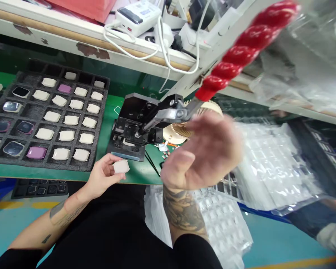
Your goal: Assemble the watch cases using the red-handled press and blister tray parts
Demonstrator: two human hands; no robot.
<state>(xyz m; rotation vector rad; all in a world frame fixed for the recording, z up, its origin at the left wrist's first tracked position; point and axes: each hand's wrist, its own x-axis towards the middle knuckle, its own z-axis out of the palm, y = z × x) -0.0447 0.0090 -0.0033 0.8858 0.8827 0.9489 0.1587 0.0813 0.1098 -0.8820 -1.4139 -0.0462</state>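
Note:
Between the thumb and fingers of my left hand (105, 172) is a cream watch case (121, 166), held at the front edge of the black hand press (140, 119). A pale piece (128, 142) sits under the press head, mostly hidden. My right hand (205, 153) is blurred, palm showing and fingers loosely apart with nothing in them. It is in front of the press, below the red twisted lever handle (240, 52), which slants up to the right. To the left lies a dark foam tray (99, 144) with cream, purple and dark-faced watch cases in its pockets.
Black tweezers (152, 163) and small scraps lie right of the press, near a cream-coloured fan (182, 129). Clear plastic trays (268, 164) are stacked at the right, with more by my lap. Overhead, a shelf (84, 45) carries a white device (140, 16) and looping cables.

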